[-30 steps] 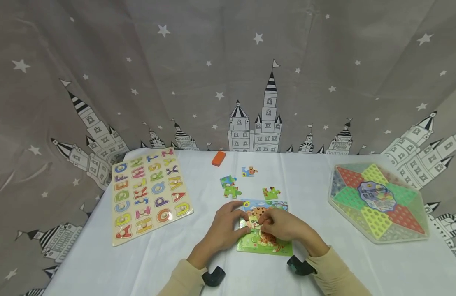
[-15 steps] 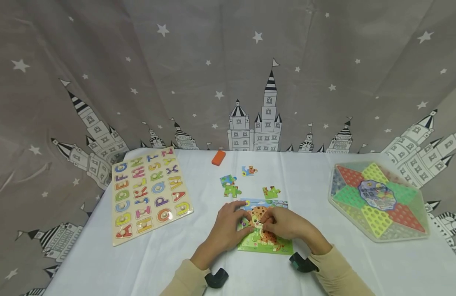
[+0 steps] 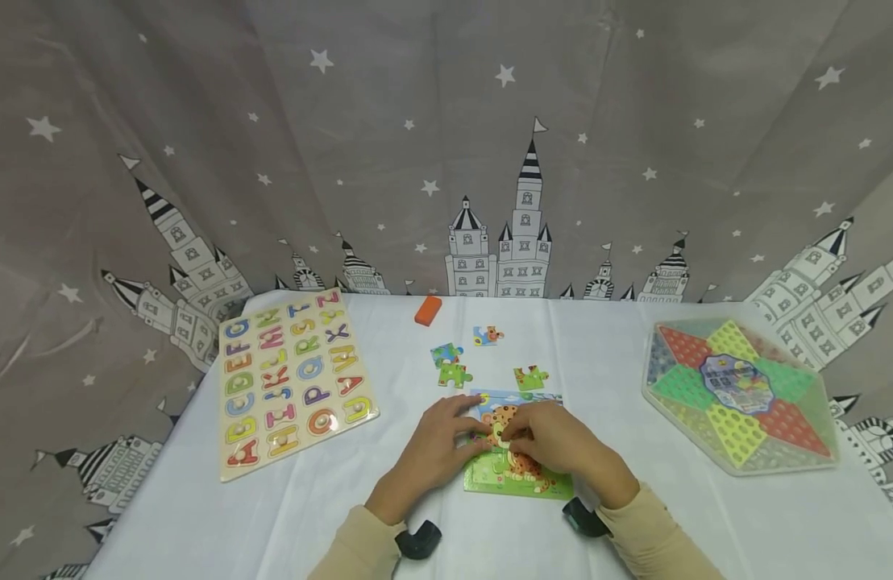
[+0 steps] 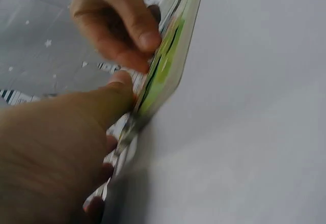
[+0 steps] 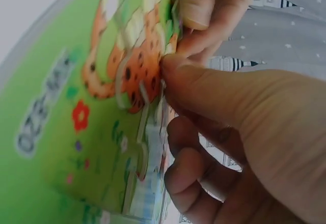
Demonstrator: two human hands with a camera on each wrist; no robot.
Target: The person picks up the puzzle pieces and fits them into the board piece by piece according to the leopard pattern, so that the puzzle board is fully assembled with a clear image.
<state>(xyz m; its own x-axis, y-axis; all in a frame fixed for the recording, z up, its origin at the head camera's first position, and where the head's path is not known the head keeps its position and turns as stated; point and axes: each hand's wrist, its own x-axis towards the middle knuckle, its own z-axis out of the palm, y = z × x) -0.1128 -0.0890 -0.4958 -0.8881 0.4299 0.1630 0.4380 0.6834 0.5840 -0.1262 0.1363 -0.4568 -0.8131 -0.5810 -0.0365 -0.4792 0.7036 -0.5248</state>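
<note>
Over on the right of the white tablecloth (image 3: pixel 606 346), as the head view has it, sits a clear hexagonal case (image 3: pixel 787 467) with a red, yellow and green star board (image 3: pixel 737 435) inside; across on the left, a pale board (image 3: pixel 305 437) carries bright knobbed letters (image 3: pixel 321 421). Between them lies the jigsaw puzzle (image 3: pixel 519 485), flat on the cloth: an orange spotted cub on green grass under blue sky! Four loose pieces (image 3: pixel 455 374) lie beyond its far edge, an orange block (image 3: pixel 428 310) farther back. The left hand (image 3: pixel 435 439) is at the puzzle's left side, fingers slightly spread; the right hand (image 3: pixel 555 439) is over the cub, thumb and forefinger drawn together. And it's slid slightly left since half a second ago, while the loose pieces haven't budged!

Left wrist now: the puzzle shows nearly edge-on, the left thumb stretched out to it, the right fingertips close by.

Right wrist, close in: a red flower (image 5: pixel 80 114) on the green, and right thumb and forefinger meeting at the puzzle's surface, other fingers curled. Is a piece pinched between them? Can't tell; the tips hide it.
</note>
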